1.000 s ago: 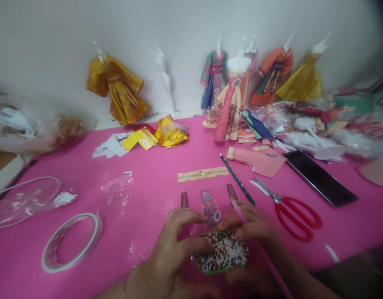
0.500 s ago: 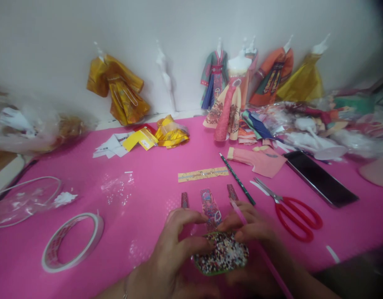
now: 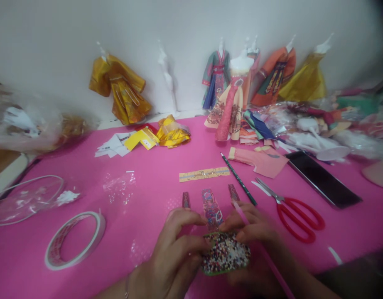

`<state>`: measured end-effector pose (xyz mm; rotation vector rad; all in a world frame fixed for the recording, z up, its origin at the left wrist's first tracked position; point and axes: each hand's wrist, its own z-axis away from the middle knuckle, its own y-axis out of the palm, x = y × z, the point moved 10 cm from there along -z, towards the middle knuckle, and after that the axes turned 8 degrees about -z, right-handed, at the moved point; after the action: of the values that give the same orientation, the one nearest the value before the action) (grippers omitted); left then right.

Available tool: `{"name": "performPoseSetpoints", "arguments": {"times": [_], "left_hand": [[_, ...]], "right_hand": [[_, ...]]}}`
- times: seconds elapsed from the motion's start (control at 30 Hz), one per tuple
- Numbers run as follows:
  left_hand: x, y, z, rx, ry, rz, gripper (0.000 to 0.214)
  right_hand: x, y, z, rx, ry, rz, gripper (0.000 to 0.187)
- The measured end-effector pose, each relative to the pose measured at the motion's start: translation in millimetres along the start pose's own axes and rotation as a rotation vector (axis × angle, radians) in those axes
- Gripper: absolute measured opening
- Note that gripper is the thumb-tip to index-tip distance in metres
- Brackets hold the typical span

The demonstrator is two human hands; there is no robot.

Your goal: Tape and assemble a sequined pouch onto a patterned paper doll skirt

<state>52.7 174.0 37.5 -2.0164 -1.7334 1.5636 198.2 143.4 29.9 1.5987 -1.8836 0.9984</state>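
Note:
A small green-rimmed container filled with tiny multicoloured beads is held low in front of me. My left hand grips its left side, with thumb and fingertips at the edge. A slim pink pen-like stick lies between the fingers of my right hand, slanting from its tip near the fabric pieces down to the lower right. The right fingers also touch the container's far right edge. Just beyond my hands lie a patterned fabric panel and two narrower strips, partly covered by my fingers.
Red-handled scissors, a phone and a dark pencil lie to the right. A tape roll rests on the left of the pink tabletop. Small doll outfits, including a gold robe, stand along the wall.
My left thumb and fingers have shifted slightly at the container's left edge, showing it from a slightly different side. The whole view has moved a little; the right hand keeps its hold on the stick.

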Motion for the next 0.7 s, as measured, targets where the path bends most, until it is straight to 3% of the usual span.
{"name": "performPoseSetpoints", "arguments": {"times": [0.17, 0.4, 0.7], "left_hand": [[-0.8, -4.2, -0.6, -0.08, -0.058, 0.021, 0.016], [9.0, -1.7, 0.1, -0.035, -0.084, 0.112, 0.02], [13.4, -4.2, -6.1, -0.083, -0.103, 0.19, 0.018]], "right_hand": [[-1.5, 0.4, 0.3, -0.013, -0.018, -0.006, 0.047], [2.5, -0.7, -7.0, -0.1, -0.035, 0.043, 0.042], [1.1, -0.7, -4.6, -0.081, -0.04, 0.056, 0.042]]}}
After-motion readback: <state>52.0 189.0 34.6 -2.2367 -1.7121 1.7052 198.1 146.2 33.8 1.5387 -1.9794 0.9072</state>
